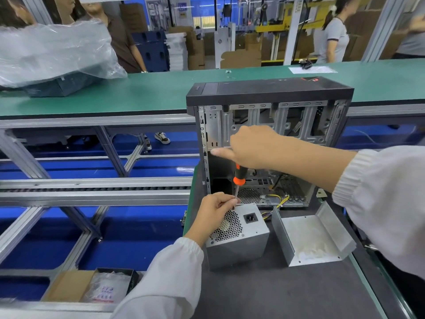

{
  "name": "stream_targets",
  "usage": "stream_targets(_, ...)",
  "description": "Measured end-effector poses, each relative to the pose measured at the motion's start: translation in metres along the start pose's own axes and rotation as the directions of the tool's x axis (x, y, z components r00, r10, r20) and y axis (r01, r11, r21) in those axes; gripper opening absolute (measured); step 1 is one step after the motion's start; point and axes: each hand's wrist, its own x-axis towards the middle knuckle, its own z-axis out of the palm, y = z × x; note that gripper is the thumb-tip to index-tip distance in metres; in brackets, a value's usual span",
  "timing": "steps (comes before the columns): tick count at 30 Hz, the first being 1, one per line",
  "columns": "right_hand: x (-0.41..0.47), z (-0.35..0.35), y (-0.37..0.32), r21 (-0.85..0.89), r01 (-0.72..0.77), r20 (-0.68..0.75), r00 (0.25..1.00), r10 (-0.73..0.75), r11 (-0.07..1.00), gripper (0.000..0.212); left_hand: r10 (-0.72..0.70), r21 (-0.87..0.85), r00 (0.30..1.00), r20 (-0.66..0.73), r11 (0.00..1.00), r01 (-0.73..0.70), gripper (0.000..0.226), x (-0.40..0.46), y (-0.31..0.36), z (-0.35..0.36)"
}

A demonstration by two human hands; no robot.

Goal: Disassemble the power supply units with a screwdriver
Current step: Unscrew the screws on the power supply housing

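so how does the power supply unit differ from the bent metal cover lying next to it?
The power supply unit is a closed box with a honeycomb fan grille and a power socket; the metal cover is an open, bent sheet, plain inside. The left hand and the screwdriver, held by the right hand, are on the unit; the cover lies untouched. Both are grey metal on the dark mat.

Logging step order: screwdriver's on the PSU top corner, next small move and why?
Probably turn the orange-and-black-handled screwdriver to loosen that corner screw: the right hand grips its handle, the left hand steadies the shaft, its tip on the grey metal power supply box.
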Motion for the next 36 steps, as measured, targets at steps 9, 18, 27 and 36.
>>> stream_targets(9,0.006,0.014,0.005,-0.110,-0.166,-0.106,0.982,0.155,0.980,0.065,0.035,0.027,0.996,-0.078,0.999,-0.033,0.014,0.005,-0.008,0.006)
stream_targets(18,0.022,0.009,0.025,-0.333,0.456,-0.067,0.862,-0.502,0.826,0.052,0.045,-0.156,0.999,-0.023,0.987,-0.048,0.025,0.000,-0.006,0.005)
stream_targets(27,0.019,0.005,-0.001,-0.299,0.338,-0.160,0.904,-0.396,0.893,0.065,0.048,-0.162,0.989,-0.137,0.984,-0.070,0.025,-0.002,-0.007,0.007)
stream_targets(36,0.017,0.002,-0.016,-0.293,0.146,-0.036,0.986,-0.163,0.945,0.025,0.006,-0.137,0.988,-0.153,0.990,-0.027,0.020,-0.004,0.001,0.011)
